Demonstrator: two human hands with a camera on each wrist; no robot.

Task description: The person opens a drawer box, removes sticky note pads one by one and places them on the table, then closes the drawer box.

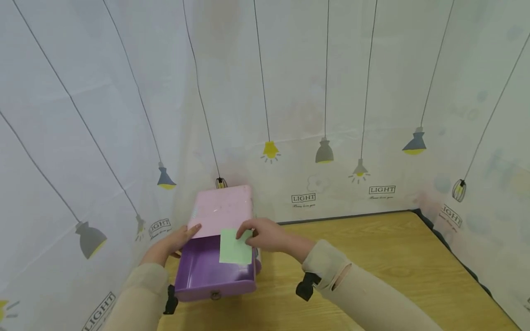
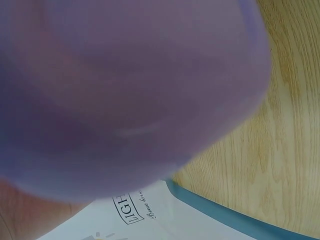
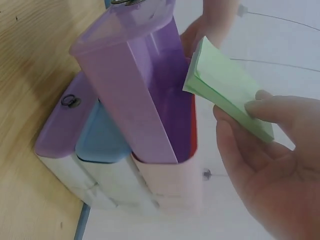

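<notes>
My right hand (image 1: 262,234) pinches a pad of light green sticky notes (image 1: 235,250) between thumb and fingers. The pad hovers above the right side of a pulled-out purple drawer (image 1: 203,264); its layered edge shows in the right wrist view. No contents show in the visible part of the drawer, which slides from the pink top compartment (image 1: 223,209) of a small drawer box. At that compartment's left front edge, my left hand (image 1: 175,241) holds on, one digit across the top and others down the side. The blurred purple drawer (image 2: 140,100) fills much of the left wrist view.
Below the pulled-out drawer, a blue drawer (image 3: 105,137) and another purple drawer (image 3: 67,117) with a ring pull are closed. The box stands on a wood-grain table (image 1: 352,262) near its back left. Walls covered in lamp-printed cloth (image 1: 290,92) enclose the table.
</notes>
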